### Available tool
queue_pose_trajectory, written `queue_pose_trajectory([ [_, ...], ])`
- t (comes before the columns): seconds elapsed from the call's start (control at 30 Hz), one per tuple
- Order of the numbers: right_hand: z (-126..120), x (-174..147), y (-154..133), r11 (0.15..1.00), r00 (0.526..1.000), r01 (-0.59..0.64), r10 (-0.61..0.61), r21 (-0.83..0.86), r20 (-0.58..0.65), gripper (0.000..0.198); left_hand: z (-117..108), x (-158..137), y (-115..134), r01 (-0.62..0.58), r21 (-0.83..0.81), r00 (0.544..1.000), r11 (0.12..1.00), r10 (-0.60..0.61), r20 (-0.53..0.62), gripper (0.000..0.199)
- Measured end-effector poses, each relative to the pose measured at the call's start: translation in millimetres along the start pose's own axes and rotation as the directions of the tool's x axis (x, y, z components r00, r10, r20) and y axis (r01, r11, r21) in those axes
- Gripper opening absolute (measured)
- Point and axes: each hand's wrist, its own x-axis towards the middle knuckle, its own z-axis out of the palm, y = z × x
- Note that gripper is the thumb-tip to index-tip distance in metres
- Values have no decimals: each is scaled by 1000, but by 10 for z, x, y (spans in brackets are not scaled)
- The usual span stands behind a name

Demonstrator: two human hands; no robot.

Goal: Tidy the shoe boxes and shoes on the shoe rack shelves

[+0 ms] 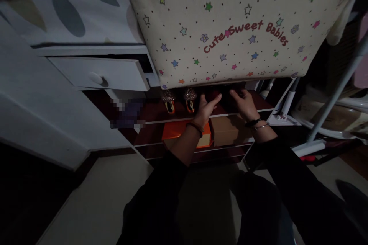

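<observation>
Both my hands reach onto the upper shelf [152, 111] of a dark red rack, under a hanging star-print cloth. My left hand [205, 110] has its thumb raised beside a dark reddish thing; its other fingers curl partly out of sight. To its right, my right hand [244, 103] bends its fingers around something dark, too shadowed to name. Left of my hands stand two matching glittery things with shiny gold-orange lower parts, seemingly shoes: the nearer one [190, 101] is close to my left hand, the other one [169, 102] farther left.
The cream cloth [230, 57] hangs low over the shelf. Below are an orange box [175, 130] and a brown cardboard box [230, 130]. A white drawer [115, 74] juts out at the left. A grey pole [330, 95] slants on the right.
</observation>
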Motion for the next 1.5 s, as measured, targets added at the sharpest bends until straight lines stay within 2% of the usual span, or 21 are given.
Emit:
queue_pose_trajectory([
  [0.2,-72,-3,52,979,981,-195,195,62,5,64,-46,41,-16,3,-9,1000,1000,-3,-4,48],
  [0.33,-56,-72,69,930,960,-277,278,240,31,68,-32,-11,49,14,-77,1000,997,-15,-6,41],
  [0.4,-22,-109,69,897,959,-281,272,343,74,69,-17,-45,111,59,-123,998,991,-61,-14,43],
  [0.5,44,-129,92,876,971,-238,201,419,132,67,21,-90,205,126,-191,990,974,-135,-35,50],
  [0.6,105,-109,148,874,980,-189,137,448,147,63,65,-121,255,124,-247,990,961,-137,-36,56],
  [0.7,136,-83,203,877,982,-170,114,448,150,61,92,-130,252,102,-273,993,957,-114,-30,52],
  [0.93,122,-99,215,889,978,-204,162,409,135,68,104,-42,197,79,-296,994,952,-97,-46,49],
  [1.23,134,-101,222,879,978,-205,164,431,130,70,115,-3,175,89,-359,992,929,-116,-54,73],
  [1.5,110,-105,240,901,974,-219,180,375,137,76,91,63,76,67,-291,996,954,-79,-30,57],
])
